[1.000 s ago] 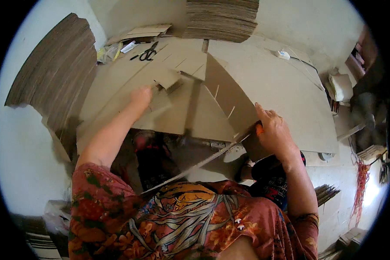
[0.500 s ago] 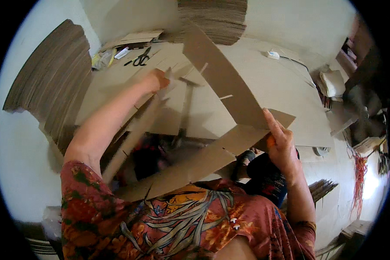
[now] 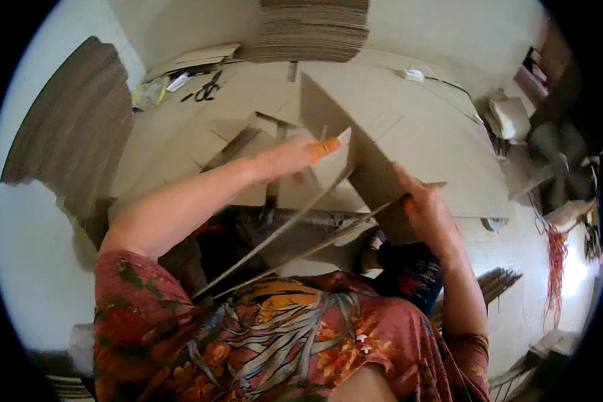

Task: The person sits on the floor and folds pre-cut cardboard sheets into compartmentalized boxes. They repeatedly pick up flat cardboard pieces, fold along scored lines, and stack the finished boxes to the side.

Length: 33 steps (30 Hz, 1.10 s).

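Folded brown cardboard strips form a loose frame in front of me. A broad slotted cardboard strip (image 3: 367,175) stands upright, slanting from the table's middle toward my right hand. My right hand (image 3: 427,204) pinches it near its lower right end, where another strip meets it. My left hand (image 3: 289,158), with orange wrapping on its fingers, grips a cardboard strip end close to the upright strip's inner face; motion blurs the grip a little. Two narrow strip edges run from there down to my shirt, meeting at the lower left.
A pale table (image 3: 449,167) lies ahead. Cardboard stacks stand at the left (image 3: 70,107) and back (image 3: 313,30). Scissors (image 3: 206,90) lie at the back left, a white power socket (image 3: 413,75) at the back right. A fan (image 3: 557,161) and red strings (image 3: 556,271) are to the right.
My left hand has swung right and slightly down, bringing its strip end toward the upright strip. The frame's two lower strips have closed together. My right hand keeps its hold, shifting slightly.
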### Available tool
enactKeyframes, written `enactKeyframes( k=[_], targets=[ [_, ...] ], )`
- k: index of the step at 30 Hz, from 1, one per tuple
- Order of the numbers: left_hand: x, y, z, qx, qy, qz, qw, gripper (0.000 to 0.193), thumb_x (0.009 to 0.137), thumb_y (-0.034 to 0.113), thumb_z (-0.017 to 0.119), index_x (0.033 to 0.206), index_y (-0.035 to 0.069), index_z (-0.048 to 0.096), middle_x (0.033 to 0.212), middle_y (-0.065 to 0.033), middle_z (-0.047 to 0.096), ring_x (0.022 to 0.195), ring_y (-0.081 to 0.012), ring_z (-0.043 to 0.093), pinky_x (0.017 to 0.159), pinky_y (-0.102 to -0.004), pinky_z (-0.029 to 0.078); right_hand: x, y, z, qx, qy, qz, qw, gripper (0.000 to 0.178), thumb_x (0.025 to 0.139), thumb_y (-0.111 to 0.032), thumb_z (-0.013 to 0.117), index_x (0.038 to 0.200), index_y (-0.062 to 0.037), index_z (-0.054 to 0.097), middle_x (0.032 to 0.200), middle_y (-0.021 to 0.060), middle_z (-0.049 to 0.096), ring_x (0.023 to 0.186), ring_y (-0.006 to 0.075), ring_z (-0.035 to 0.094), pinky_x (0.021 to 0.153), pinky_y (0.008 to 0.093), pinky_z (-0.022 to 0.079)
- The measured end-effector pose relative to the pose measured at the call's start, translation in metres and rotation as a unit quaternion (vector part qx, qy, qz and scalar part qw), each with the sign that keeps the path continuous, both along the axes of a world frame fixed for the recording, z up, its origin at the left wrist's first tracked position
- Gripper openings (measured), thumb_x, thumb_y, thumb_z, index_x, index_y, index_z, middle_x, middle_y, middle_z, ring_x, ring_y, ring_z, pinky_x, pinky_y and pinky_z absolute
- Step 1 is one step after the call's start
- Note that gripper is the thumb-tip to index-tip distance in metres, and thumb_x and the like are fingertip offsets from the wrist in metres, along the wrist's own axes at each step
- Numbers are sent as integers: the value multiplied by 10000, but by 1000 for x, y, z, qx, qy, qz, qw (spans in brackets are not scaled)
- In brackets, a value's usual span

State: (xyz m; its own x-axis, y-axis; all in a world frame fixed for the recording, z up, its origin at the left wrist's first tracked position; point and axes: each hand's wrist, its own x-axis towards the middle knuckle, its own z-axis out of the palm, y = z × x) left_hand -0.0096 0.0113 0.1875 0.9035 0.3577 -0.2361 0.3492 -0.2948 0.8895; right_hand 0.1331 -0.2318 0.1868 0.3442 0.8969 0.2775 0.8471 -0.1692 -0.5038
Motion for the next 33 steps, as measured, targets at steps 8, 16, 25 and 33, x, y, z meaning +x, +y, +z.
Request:
enactKeyframes(
  k=[8, 16, 25, 33],
  targets=[
    [-101, 177, -147, 546, 150, 233, 791, 572, 817, 388, 584, 1223, 27, 407, 1152, -198, 540, 934, -383, 572, 803, -458, 464, 8, 21, -3, -143, -21, -43, 989, 673, 673, 131, 448, 1311, -80, 421, 1081, 251, 560, 977, 398, 548, 844, 382, 440],
    [-155, 231, -121, 507, 211, 224, 805, 275, 873, 277, 475, 868, 43, 620, 788, -108, 629, 725, -269, 575, 643, -403, 441, 17, 10, -21, -54, -25, 1, 998, 674, 672, 111, 464, 1316, -77, 404, 1002, 239, 576, 891, 411, 553, 776, 430, 447],
    [-131, 250, -53, 437, 109, 136, 882, 213, 802, 230, 570, 911, 61, 640, 923, -206, 621, 830, -344, 596, 704, -393, 470, 3, -3, -16, 107, -42, 81, 990, 717, 625, 155, 469, 1302, -79, 432, 918, 221, 582, 783, 416, 554, 687, 435, 458],
    [-3, 103, 11, 249, 156, 104, 950, 344, 761, 332, 645, 827, -4, 610, 704, -124, 557, 590, -217, 524, 507, -373, 424, -8, -11, -1, 136, -47, 67, 987, 725, 615, 147, 467, 1298, -94, 446, 803, 188, 547, 687, 377, 539, 629, 422, 454]
  ],
)
